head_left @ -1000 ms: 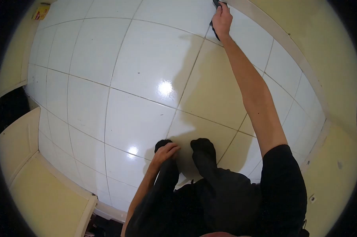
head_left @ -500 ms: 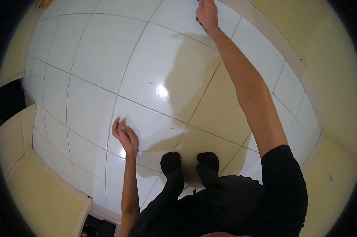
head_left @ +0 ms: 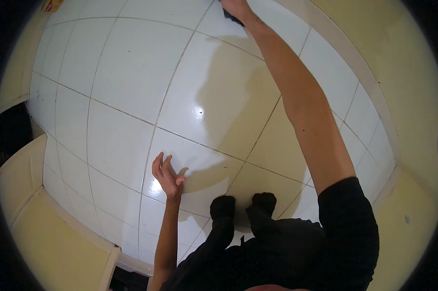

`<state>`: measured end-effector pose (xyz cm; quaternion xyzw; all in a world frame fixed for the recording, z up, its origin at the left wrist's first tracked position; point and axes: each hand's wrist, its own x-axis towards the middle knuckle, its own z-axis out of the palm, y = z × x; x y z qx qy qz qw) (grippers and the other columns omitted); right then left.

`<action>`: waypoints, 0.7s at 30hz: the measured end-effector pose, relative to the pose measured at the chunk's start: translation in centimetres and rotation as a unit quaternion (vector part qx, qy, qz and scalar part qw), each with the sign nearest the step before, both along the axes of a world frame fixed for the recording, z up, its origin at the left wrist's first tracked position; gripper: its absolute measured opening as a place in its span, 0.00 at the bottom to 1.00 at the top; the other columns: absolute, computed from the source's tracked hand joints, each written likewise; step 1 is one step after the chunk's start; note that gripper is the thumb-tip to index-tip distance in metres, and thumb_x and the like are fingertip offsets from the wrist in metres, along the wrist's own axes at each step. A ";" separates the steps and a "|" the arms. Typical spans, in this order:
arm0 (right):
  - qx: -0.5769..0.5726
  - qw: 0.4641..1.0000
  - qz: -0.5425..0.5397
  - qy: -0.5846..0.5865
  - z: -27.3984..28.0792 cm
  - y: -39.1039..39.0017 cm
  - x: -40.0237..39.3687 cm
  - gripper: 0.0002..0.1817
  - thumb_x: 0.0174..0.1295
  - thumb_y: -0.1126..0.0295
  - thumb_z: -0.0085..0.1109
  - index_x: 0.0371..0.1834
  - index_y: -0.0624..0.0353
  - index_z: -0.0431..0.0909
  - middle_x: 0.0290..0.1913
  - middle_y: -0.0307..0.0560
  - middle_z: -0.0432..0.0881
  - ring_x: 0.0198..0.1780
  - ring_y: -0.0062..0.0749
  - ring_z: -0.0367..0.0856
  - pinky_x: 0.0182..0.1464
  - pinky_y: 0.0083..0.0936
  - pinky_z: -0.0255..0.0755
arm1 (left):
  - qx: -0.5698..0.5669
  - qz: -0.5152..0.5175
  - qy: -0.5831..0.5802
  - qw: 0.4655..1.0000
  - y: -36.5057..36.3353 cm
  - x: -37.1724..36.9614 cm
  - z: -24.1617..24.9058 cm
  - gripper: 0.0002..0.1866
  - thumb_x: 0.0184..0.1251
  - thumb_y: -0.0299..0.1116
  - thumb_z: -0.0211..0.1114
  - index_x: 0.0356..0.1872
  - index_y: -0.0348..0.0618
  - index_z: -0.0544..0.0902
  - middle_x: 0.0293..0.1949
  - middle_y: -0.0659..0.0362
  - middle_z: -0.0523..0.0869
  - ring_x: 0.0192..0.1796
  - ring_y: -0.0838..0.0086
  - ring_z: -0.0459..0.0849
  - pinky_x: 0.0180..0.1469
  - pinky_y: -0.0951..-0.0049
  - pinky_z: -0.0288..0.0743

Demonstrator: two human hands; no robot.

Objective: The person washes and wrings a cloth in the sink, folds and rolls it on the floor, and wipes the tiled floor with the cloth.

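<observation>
My left hand (head_left: 168,178) hangs over the white tiled floor (head_left: 131,82) with its fingers apart and slightly bent, holding nothing. My right arm stretches far forward, and my right hand (head_left: 237,8) is partly cut off by the top edge of the view. Its fingers are closed on a dark object (head_left: 234,19), of which only a black edge shows below the hand. What kind of object it is, I cannot make out.
My feet in black socks (head_left: 222,207) stand on the tiles. A yellow wall (head_left: 398,58) with a pale baseboard (head_left: 347,43) curves along the right. Dark doorway openings (head_left: 13,131) lie at the left, and a yellow-red packet (head_left: 51,5) is at the top left.
My right hand has moved left and slightly up with the dark object. My left hand has shifted a little right and down, its thumb now spread. The view has moved slightly.
</observation>
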<state>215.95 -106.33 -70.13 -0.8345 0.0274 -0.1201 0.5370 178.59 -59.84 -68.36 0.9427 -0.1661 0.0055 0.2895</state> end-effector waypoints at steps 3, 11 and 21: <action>-0.003 0.999 -0.003 0.037 0.5 1.9 -3.1 0.14 0.75 0.67 0.56 0.58 0.50 0.86 0.39 0.50 0.88 0.40 0.39 0.85 0.47 0.32 0.77 | -0.010 0.015 0.022 1.000 -0.1 0.0 0.3 0.21 0.83 0.42 0.50 0.63 0.37 0.78 0.72 0.46 0.72 0.74 0.49 0.66 0.75 0.48 0.58; 0.006 0.998 0.057 0.032 0.6 7.0 -12.1 0.12 0.75 0.69 0.55 0.56 0.50 0.85 0.48 0.53 0.88 0.48 0.46 0.85 0.53 0.38 0.77 | 0.029 0.045 0.027 0.998 -1.3 0.1 0.9 0.17 0.76 0.26 0.54 0.61 0.35 0.78 0.71 0.45 0.73 0.74 0.49 0.66 0.75 0.50 0.58; 0.047 0.996 0.071 -0.005 0.2 11.7 -21.9 0.14 0.75 0.71 0.54 0.60 0.54 0.84 0.59 0.52 0.87 0.66 0.44 0.80 0.67 0.36 0.73 | 0.035 0.007 -0.012 0.999 -1.5 0.8 1.4 0.25 0.75 0.26 0.53 0.72 0.38 0.72 0.78 0.46 0.66 0.79 0.49 0.62 0.81 0.47 0.52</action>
